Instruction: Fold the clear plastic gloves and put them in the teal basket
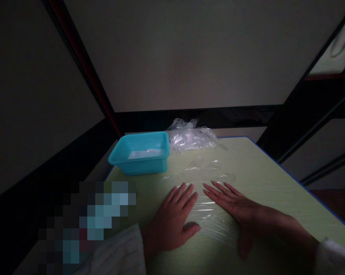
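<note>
A thin clear plastic bag (204,206) lies spread on the pale green table (275,183), with creases and shiny streaks across it. On its left side my left hand (175,217) rests palm down, fingers stretched out and thumb apart. My right hand (235,206) lies flat on the right side of the plastic, fingers extended forward and thumb pointing back. Neither hand grips anything. Beyond the fingertips, the far end of the plastic shows loose, handle-like folds.
A turquoise plastic basket (144,165) stands at the table's far left, with something white in its bottom. Beside it, a crumpled heap of clear plastic bags (189,135) lies at the back edge. A pixelated patch covers the lower left. Wall panels rise behind the table.
</note>
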The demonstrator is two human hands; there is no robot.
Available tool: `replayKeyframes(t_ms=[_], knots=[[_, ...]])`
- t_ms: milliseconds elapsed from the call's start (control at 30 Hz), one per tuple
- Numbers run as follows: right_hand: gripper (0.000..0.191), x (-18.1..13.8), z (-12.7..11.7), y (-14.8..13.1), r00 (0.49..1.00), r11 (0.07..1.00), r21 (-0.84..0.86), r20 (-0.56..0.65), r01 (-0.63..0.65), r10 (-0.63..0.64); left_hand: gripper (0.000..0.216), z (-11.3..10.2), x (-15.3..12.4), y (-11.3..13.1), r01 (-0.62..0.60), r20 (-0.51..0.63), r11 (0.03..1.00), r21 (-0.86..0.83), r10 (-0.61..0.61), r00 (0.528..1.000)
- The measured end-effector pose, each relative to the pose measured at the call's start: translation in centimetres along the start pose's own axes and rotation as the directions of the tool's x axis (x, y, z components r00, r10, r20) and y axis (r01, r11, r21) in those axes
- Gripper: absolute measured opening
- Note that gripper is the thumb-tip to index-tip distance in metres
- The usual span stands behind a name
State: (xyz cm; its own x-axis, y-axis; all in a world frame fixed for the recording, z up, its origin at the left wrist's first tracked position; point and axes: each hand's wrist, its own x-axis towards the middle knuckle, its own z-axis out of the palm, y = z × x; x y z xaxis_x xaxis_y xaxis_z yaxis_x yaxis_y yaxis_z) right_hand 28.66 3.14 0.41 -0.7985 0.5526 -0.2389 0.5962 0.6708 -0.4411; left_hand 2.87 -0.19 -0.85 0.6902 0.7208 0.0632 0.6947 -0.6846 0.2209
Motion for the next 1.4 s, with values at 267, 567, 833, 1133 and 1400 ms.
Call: replayKeyframes(t_ms=[267,567,833,1133,1400], knots=[[0.068,0.0,-2.3,-1.1,0.904,0.989,0.112,-0.405,-0.101,0.138,0.069,-0.7,-0.8,0.8,0.005,0.046,1.000,-0.016,-0.004,0.999],[0.064,2.3,-0.2,1.6,0.881,0.941,-0.173,-0.432,-0.291,0.193,0.061,-1.6,-0.4,1.4,0.039,-0.023,0.999,-0.009,-0.040,0.999],[0.054,2.1,0.3,2.1,0.892,0.929,-0.230,-0.417,-0.290,0.175,0.054,-0.9,2.9,1.0,-0.012,-0.142,1.000,-0.011,0.010,0.990],[0.054,2.2,0.4,2.0,0.886,0.911,-0.242,-0.411,-0.333,0.215,0.056,0.6,2.7,0.0,0.034,-0.092,0.999,-0.001,-0.034,0.995],[0.059,2.0,-0.2,2.3,0.874,0.901,-0.191,-0.384,-0.390,0.297,0.054,0.5,2.2,-0.1,0.056,-0.089,0.998,0.010,-0.055,0.994]])
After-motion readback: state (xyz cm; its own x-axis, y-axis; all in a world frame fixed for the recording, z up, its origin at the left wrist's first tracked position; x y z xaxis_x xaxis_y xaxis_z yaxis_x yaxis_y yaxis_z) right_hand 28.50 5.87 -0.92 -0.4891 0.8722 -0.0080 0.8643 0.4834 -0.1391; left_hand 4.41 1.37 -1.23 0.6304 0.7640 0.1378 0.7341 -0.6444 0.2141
